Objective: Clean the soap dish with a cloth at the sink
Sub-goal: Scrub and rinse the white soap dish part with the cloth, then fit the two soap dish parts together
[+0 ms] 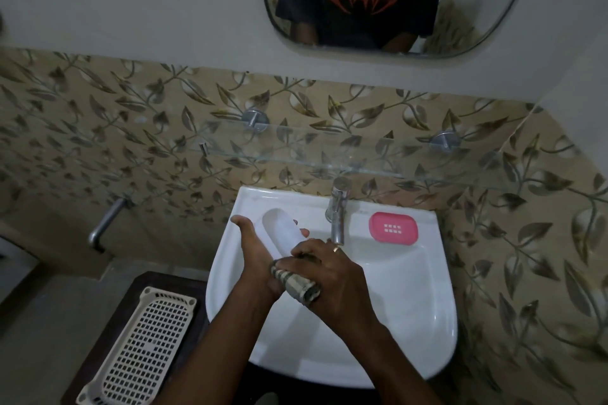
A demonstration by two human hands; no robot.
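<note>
Presently the left hand (254, 251) cradles the white soap dish (282, 231) from beneath over the left side of the sink (427, 306), its grip closed with the thumb on one edge and the fingertips curled past the other. The dish's long axis runs from the basin's back-left corner toward the right hand (334, 276), whose grip bunches a striped cloth (296, 286) against the dish's near end.

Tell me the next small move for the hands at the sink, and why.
Probably slide the cloth up the white soap dish toward its far end. The left hand holds the dish over the sink, and the right hand grips the folded cloth against only its near end, so most of the surface seems not yet wiped.
</note>
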